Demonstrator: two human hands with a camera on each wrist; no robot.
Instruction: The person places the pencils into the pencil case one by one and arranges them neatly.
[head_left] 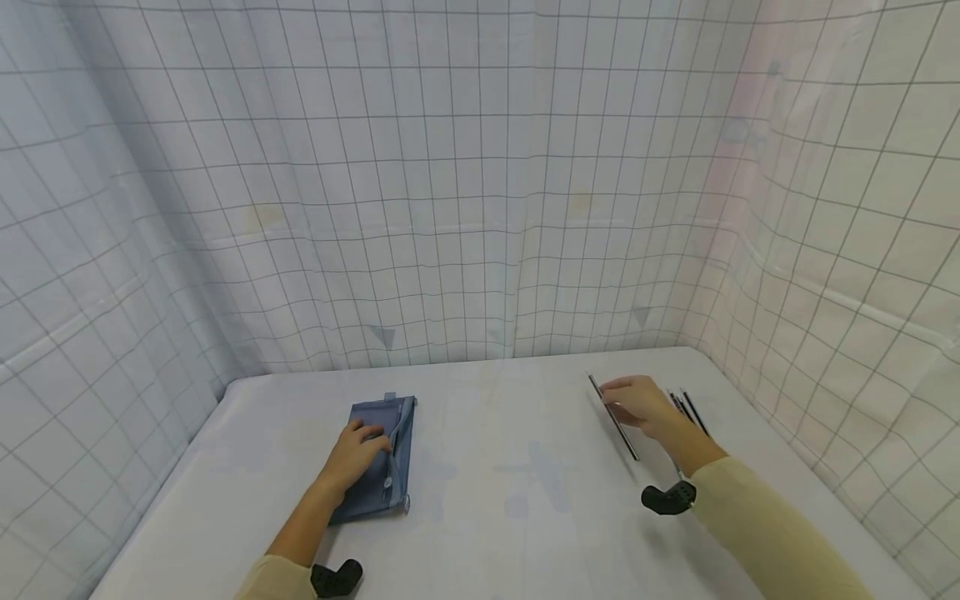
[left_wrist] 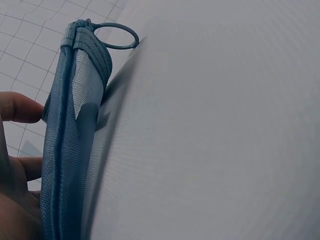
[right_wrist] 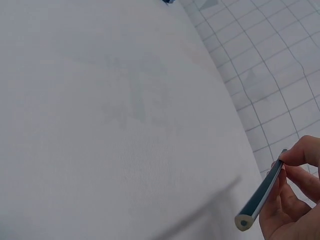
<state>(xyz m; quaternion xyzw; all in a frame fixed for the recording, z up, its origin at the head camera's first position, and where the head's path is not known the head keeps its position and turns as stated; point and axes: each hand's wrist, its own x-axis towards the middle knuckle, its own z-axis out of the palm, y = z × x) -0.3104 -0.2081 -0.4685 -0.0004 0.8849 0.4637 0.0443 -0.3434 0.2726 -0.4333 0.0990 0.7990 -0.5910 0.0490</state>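
A blue zippered mesh pouch (head_left: 375,497) lies on the left of the table, and my left hand (head_left: 354,457) rests on top of it with loosely bent fingers. From the left wrist, the pouch (left_wrist: 62,150) shows its thick edge, with fingertips touching its surface and a ring (left_wrist: 117,35) at its corner. Over on the right, my right hand (head_left: 639,403) pinches a pencil (head_left: 622,435) between thumb and fingers, raised above the table. Its unsharpened end points toward the right wrist camera, and the dark barrel (right_wrist: 262,192) casts a shadow below.
Several more dark pencils (head_left: 696,412) lie behind the right hand, partly hidden by the forearm. The white table (head_left: 510,467) meets grid-patterned curtains (head_left: 480,250) at the back and sides.
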